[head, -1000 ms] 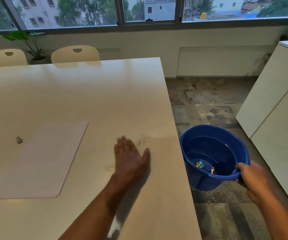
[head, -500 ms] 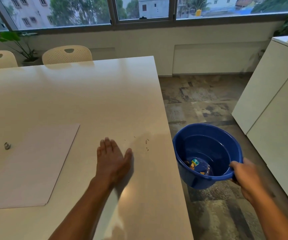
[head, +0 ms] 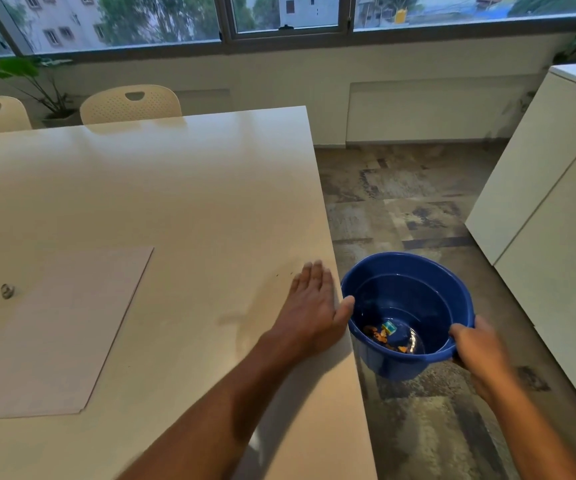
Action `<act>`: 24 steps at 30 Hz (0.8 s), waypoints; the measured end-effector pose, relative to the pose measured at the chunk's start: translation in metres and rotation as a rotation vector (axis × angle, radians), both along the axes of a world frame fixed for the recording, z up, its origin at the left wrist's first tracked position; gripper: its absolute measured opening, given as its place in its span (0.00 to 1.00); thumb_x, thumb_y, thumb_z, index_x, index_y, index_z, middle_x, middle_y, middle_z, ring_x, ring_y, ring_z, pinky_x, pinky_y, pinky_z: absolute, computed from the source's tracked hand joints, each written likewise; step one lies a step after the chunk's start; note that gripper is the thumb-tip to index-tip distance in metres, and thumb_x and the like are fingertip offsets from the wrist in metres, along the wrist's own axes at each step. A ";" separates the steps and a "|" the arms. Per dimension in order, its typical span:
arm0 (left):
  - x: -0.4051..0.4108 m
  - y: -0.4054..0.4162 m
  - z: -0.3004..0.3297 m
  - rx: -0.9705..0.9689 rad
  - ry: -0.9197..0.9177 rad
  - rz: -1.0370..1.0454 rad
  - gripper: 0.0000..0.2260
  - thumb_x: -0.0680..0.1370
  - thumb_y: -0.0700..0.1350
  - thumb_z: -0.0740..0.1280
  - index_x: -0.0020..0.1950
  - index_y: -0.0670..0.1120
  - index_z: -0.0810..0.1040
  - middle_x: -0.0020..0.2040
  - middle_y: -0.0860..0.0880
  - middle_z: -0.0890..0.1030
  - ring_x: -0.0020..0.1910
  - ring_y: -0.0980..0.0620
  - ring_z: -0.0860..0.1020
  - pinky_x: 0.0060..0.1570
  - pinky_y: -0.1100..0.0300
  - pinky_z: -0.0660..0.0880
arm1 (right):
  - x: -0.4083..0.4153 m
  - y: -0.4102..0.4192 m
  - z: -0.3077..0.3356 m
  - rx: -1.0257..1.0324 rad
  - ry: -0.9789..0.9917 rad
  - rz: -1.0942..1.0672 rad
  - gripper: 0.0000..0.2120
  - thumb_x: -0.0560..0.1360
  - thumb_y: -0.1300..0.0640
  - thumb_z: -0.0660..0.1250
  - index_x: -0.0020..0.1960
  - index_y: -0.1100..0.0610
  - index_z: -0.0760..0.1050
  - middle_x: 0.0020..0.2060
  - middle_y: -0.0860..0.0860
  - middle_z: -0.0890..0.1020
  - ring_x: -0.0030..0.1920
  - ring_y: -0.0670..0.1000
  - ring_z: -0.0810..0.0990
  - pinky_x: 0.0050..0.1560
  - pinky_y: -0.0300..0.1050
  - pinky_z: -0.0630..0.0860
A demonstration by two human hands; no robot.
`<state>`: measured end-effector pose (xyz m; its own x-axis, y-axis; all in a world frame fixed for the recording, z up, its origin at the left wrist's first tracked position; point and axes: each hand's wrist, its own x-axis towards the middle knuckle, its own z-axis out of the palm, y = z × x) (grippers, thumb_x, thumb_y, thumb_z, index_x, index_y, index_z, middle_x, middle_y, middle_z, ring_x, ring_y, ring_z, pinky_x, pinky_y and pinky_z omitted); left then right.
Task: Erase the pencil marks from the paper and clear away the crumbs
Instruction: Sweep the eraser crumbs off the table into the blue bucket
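Note:
A white sheet of paper (head: 54,327) lies flat on the left part of the white table (head: 175,188), with a small grey eraser (head: 7,291) just left of it. My left hand (head: 310,313) lies flat with straight fingers at the table's right edge, its thumb reaching over the edge. A few dark crumbs (head: 284,274) sit just left of its fingertips. My right hand (head: 476,344) grips the near rim of a blue plastic tub (head: 407,271), held beside and just below the table edge. Small scraps lie on the tub's bottom.
Two cream chairs (head: 130,103) stand at the table's far side, with a potted plant (head: 33,84) behind them. A white cabinet (head: 556,216) runs along the right. Patterned floor (head: 400,202) lies between table and cabinet.
My left hand has swept to the right across the table to its edge, over where the crumbs lay. The blue tub has come closer to the table edge.

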<state>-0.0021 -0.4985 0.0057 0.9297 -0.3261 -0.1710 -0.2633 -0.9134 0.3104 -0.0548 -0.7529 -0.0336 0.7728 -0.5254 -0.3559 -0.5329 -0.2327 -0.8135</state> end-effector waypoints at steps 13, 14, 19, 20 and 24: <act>0.002 -0.012 -0.006 0.101 0.023 0.137 0.41 0.81 0.67 0.44 0.79 0.39 0.35 0.79 0.38 0.32 0.78 0.42 0.31 0.77 0.46 0.34 | 0.005 0.006 0.000 -0.016 -0.007 -0.017 0.08 0.77 0.63 0.61 0.48 0.50 0.71 0.43 0.60 0.80 0.41 0.60 0.80 0.45 0.60 0.81; 0.000 -0.029 -0.004 0.086 0.024 0.072 0.40 0.81 0.66 0.44 0.79 0.40 0.35 0.79 0.38 0.32 0.77 0.42 0.31 0.77 0.45 0.34 | 0.005 0.005 0.000 -0.013 -0.008 -0.016 0.08 0.78 0.63 0.61 0.48 0.49 0.71 0.43 0.60 0.80 0.41 0.60 0.80 0.44 0.59 0.81; -0.008 -0.069 0.010 -0.005 0.057 -0.168 0.35 0.83 0.63 0.45 0.80 0.42 0.35 0.80 0.42 0.33 0.77 0.47 0.30 0.77 0.49 0.34 | 0.002 0.006 -0.002 0.012 -0.002 -0.022 0.07 0.77 0.62 0.61 0.50 0.51 0.72 0.44 0.60 0.80 0.43 0.61 0.81 0.45 0.58 0.80; -0.009 -0.067 0.012 -0.021 0.045 -0.157 0.35 0.83 0.63 0.45 0.80 0.43 0.35 0.79 0.43 0.32 0.77 0.47 0.30 0.77 0.48 0.34 | 0.002 0.006 -0.001 0.017 -0.001 -0.022 0.07 0.77 0.62 0.61 0.50 0.51 0.72 0.44 0.60 0.80 0.43 0.61 0.81 0.44 0.58 0.80; -0.007 -0.027 0.013 0.020 0.006 0.068 0.37 0.82 0.64 0.43 0.79 0.41 0.32 0.78 0.42 0.29 0.76 0.44 0.29 0.77 0.47 0.34 | 0.001 0.005 -0.001 0.014 -0.007 -0.023 0.08 0.77 0.63 0.60 0.49 0.51 0.72 0.43 0.60 0.80 0.39 0.58 0.79 0.40 0.55 0.79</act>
<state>-0.0094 -0.5250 0.0183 0.9484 -0.2592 -0.1825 -0.1990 -0.9350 0.2937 -0.0536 -0.7476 -0.0348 0.7634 -0.5378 -0.3577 -0.5320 -0.2095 -0.8204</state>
